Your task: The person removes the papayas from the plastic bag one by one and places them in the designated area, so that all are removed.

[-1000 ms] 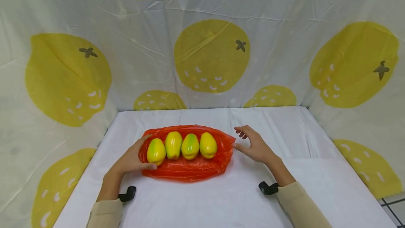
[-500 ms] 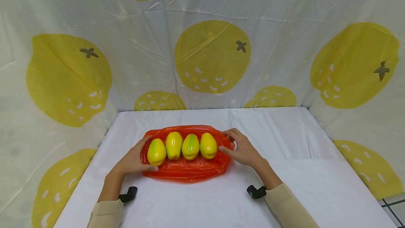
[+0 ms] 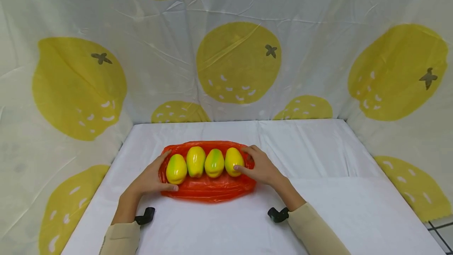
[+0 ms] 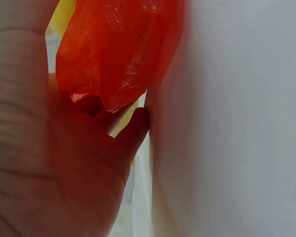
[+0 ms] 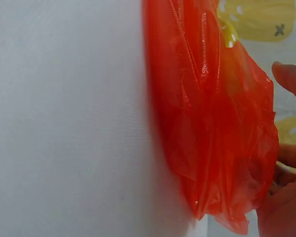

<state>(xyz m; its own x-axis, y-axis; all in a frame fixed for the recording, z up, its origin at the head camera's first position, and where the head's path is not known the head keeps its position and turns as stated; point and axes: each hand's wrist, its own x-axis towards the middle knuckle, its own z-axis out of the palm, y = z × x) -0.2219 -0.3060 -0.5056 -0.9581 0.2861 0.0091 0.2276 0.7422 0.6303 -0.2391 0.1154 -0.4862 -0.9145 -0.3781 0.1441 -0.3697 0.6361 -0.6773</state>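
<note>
A red plastic bag (image 3: 212, 193) lies spread on the white cloth, with several glossy yellow-green, papaya-shaped fruits (image 3: 196, 161) in a row on it. My left hand (image 3: 146, 177) is at the bag's left end, thumb in front and fingers behind, close around the leftmost fruit (image 3: 176, 169). At the other end, my right hand (image 3: 263, 167) reaches over the bag's edge. Its thumb is right at the rightmost fruit (image 3: 231, 159) and its fingers lie behind. In the right wrist view, the crumpled bag end (image 5: 222, 148) stands between the camera and part of that hand.
White cloth (image 3: 219, 231) covers the table. A curtain (image 3: 311, 58) printed with big yellow lemons hangs behind and along both sides. Black wrist devices (image 3: 278, 215) sit at both sleeves. Tiled floor (image 3: 440, 231) shows at the lower right.
My right hand has moved left from beside the bag to over its right end, up to the rightmost fruit. The bag's right end is drawn in slightly; the left hand stays in place.
</note>
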